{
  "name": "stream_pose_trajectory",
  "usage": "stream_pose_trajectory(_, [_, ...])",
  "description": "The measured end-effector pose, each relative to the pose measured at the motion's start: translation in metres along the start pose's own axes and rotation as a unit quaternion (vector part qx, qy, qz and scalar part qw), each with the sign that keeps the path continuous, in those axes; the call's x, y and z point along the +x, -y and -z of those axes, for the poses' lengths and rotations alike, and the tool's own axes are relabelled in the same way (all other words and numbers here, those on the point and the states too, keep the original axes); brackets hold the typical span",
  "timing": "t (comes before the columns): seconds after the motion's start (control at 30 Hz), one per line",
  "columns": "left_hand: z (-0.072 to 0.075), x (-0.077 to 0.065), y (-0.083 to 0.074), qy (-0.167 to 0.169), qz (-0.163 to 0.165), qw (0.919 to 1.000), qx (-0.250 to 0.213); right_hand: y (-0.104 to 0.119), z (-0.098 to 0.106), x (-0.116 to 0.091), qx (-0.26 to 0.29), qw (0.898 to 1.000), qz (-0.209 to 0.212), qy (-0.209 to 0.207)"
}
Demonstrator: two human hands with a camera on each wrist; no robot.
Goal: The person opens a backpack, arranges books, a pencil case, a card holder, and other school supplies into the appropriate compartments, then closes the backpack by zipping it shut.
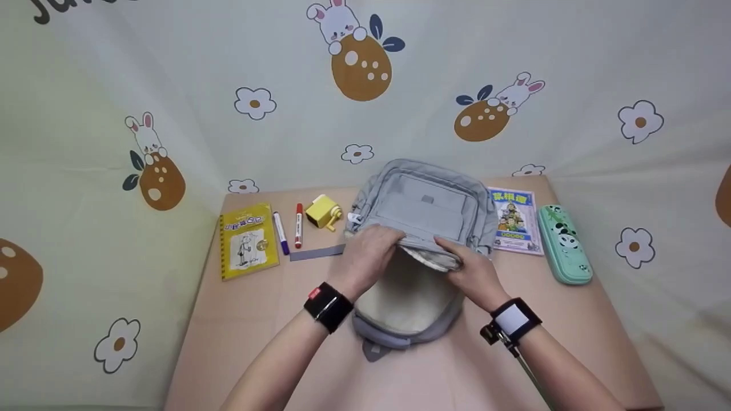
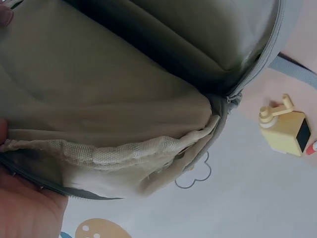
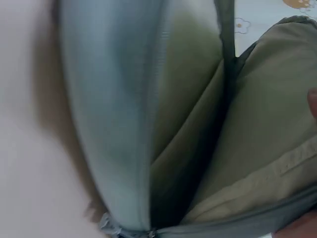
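A grey backpack lies unzipped on the table, its beige lining facing me. My left hand grips the edge of the raised panel on its left side. On the right side of that same edge, my right hand holds on with the thumb on top. In the left wrist view, an inner pocket with a gathered elastic top shows on the panel, and fingers lie beneath the zipper edge. The right wrist view looks into the main compartment, whose depth is dark.
Left of the backpack lie a yellow notebook, a purple marker, a red marker and a yellow crank pencil sharpener. A grey strap extends leftward. To the right are a colourful booklet and a green panda pencil case.
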State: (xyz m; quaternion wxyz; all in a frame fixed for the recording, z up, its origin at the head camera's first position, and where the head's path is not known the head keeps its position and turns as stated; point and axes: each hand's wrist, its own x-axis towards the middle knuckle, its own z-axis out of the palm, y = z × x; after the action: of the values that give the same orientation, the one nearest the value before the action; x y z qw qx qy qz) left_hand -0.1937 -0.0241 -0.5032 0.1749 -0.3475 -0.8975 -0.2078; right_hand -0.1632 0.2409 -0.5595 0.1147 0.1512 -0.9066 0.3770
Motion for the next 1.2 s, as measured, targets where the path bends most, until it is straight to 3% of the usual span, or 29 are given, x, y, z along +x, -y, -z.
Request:
stream_pose_trajectory(0.23, [0.004, 0.010, 0.000, -0.045, -0.015, 0.9989, -0.007, 0.005, 0.000, 0.016, -0.005, 0.999, -0.010, -0.048])
stream_pose_trajectory(0.47, [0.001, -0.001, 0.008, -0.008, -0.013, 0.9996, -0.023, 0.004, -0.001, 0.017, -0.013, 0.999, -0.020, -0.039])
stream_pose_trajectory(0.57, [0.003, -0.012, 0.016, 0.003, 0.017, 0.9989, -0.043, 0.003, -0.001, 0.015, -0.010, 0.999, -0.022, -0.040])
stream_pose_trajectory(0.73, [0.009, -0.037, 0.047, 0.004, 0.111, 0.9929, -0.042, 0.002, -0.003, 0.014, -0.003, 0.999, -0.023, -0.041])
stream_pose_trajectory(0.83, [0.009, -0.055, 0.075, 0.019, 0.173, 0.9848, -0.005, 0.003, -0.004, 0.014, -0.003, 0.999, -0.028, -0.036])
stream_pose_trajectory(0.93, [0.007, -0.072, 0.104, 0.050, 0.228, 0.9716, 0.037, 0.003, -0.005, 0.013, -0.002, 0.999, -0.034, -0.031])
stream_pose_trajectory(1.2, [-0.005, -0.108, 0.162, 0.120, 0.357, 0.9231, 0.078, 0.003, -0.005, 0.012, 0.003, 0.999, -0.038, -0.030])
